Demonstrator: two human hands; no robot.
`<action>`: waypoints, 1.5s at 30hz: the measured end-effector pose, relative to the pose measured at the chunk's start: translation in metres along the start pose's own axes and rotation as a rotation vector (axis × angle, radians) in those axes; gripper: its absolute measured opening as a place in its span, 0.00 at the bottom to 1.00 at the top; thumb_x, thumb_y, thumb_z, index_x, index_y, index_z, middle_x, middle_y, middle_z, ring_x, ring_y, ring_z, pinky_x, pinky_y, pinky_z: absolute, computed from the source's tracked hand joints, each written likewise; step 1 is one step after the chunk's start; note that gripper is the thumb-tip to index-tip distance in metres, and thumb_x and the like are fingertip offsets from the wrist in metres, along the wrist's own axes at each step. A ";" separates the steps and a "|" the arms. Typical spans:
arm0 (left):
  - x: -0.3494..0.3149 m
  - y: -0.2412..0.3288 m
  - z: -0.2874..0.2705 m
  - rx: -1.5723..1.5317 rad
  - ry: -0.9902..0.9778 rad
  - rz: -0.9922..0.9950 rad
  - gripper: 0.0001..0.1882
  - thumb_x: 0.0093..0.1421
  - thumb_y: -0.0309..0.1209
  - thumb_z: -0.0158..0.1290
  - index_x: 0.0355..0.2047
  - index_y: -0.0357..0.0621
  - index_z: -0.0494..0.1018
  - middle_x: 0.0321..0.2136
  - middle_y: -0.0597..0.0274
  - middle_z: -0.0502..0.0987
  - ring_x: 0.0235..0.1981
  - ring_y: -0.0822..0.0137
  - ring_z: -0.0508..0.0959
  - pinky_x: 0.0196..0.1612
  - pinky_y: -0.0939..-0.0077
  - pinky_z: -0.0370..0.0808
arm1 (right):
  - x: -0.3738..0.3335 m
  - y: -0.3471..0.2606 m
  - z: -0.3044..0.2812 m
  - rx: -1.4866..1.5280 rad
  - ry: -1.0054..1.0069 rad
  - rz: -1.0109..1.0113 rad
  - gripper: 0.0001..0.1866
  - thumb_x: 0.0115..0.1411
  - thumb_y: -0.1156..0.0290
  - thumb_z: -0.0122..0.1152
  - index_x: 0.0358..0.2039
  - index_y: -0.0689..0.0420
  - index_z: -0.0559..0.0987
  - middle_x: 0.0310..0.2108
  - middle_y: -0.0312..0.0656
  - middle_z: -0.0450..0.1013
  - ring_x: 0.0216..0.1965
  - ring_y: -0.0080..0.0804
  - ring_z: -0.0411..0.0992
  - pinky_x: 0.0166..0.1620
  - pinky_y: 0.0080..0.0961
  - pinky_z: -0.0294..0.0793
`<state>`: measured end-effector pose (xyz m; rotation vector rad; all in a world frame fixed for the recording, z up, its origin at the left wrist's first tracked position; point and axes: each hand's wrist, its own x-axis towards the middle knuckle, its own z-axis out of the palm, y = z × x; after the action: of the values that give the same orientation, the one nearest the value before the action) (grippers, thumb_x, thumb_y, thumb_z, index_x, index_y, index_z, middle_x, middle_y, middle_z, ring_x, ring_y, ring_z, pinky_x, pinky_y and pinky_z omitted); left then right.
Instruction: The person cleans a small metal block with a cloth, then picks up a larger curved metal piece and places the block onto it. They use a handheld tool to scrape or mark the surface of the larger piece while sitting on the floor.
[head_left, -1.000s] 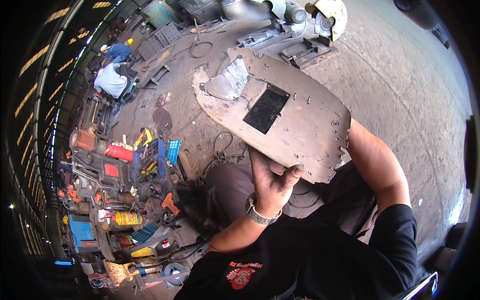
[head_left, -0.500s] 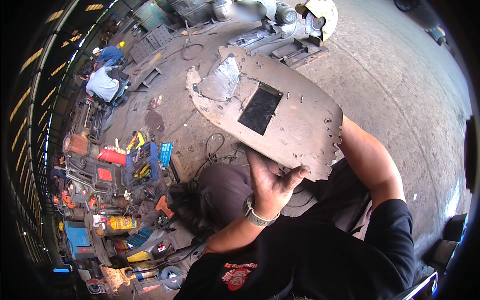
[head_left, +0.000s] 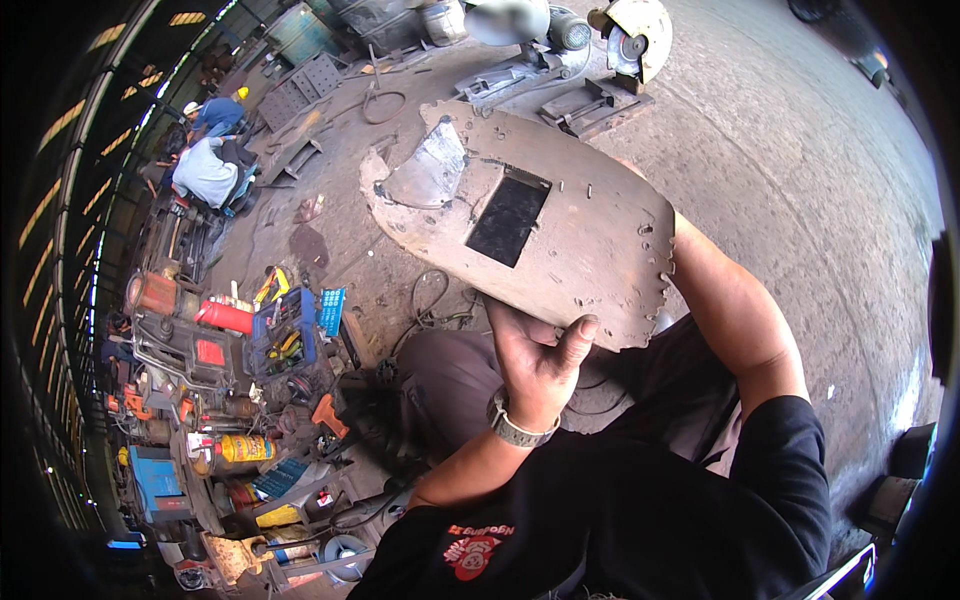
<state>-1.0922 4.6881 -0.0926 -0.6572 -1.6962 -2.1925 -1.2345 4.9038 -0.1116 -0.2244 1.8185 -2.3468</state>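
Note:
A worn, dirty beige welding mask (head_left: 590, 235) with a dark rectangular window (head_left: 508, 218) and jagged, chipped edges is held up before me. A silvery patch (head_left: 430, 165) covers part of its far left end. My left hand (head_left: 540, 365), with a watch on the wrist, is closed on the mask's near edge; its thumb lies along the rim and its fingers go underneath. Behind the right end reaches my right hand (head_left: 628, 166). The mask hides most of it, and only a bit of finger shows over the far edge.
Tools crowd my left: a blue toolbox (head_left: 283, 335), a red cylinder (head_left: 224, 316), a yellow can (head_left: 245, 448) and an orange-handled tool (head_left: 328, 415). A cut-off saw (head_left: 632, 45) stands ahead. Cable (head_left: 430, 300) lies on the floor. People (head_left: 208, 172) crouch at the far left.
The welding mask has shifted slightly left and tilted a little, with both hands moving along with it. A bit of right finger now shows at its far edge.

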 end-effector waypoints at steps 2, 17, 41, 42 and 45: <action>0.002 -0.002 0.000 -0.017 0.023 0.006 0.46 0.59 0.37 0.67 0.66 0.31 0.50 0.60 0.49 0.65 0.60 0.60 0.68 0.64 0.63 0.65 | 0.010 -0.003 -0.008 -0.109 0.060 0.002 0.27 0.69 0.50 0.57 0.55 0.61 0.77 0.45 0.46 0.79 0.43 0.32 0.78 0.47 0.31 0.80; -0.003 -0.036 -0.001 0.096 0.056 0.088 0.48 0.55 0.31 0.70 0.65 0.35 0.48 0.60 0.46 0.62 0.60 0.57 0.68 0.62 0.60 0.69 | 0.003 -0.035 -0.018 0.180 -0.129 0.074 0.12 0.62 0.68 0.68 0.43 0.61 0.80 0.40 0.39 0.80 0.41 0.27 0.78 0.49 0.28 0.78; -0.004 -0.043 -0.002 0.086 0.035 0.049 0.62 0.53 0.32 0.72 0.71 0.32 0.34 0.66 0.38 0.53 0.67 0.51 0.58 0.70 0.53 0.58 | 0.006 -0.024 -0.011 0.090 -0.049 0.129 0.11 0.65 0.71 0.63 0.45 0.61 0.80 0.38 0.37 0.81 0.37 0.24 0.79 0.44 0.24 0.81; -0.004 -0.042 -0.004 0.074 0.056 0.055 0.62 0.53 0.32 0.72 0.71 0.32 0.35 0.65 0.38 0.53 0.66 0.51 0.60 0.69 0.53 0.59 | 0.010 -0.022 -0.007 0.071 -0.062 0.131 0.11 0.65 0.70 0.63 0.46 0.61 0.80 0.39 0.37 0.81 0.37 0.24 0.79 0.44 0.24 0.80; -0.005 -0.034 -0.013 0.025 0.112 0.019 0.60 0.54 0.32 0.71 0.70 0.32 0.37 0.64 0.38 0.57 0.63 0.52 0.65 0.66 0.54 0.64 | 0.018 -0.018 0.011 0.023 -0.074 0.120 0.16 0.64 0.66 0.66 0.47 0.64 0.80 0.40 0.40 0.80 0.39 0.26 0.78 0.45 0.26 0.79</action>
<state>-1.1072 4.6843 -0.1259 -0.5319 -1.6519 -2.1493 -1.2505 4.8936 -0.0909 -0.1905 1.7212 -2.2461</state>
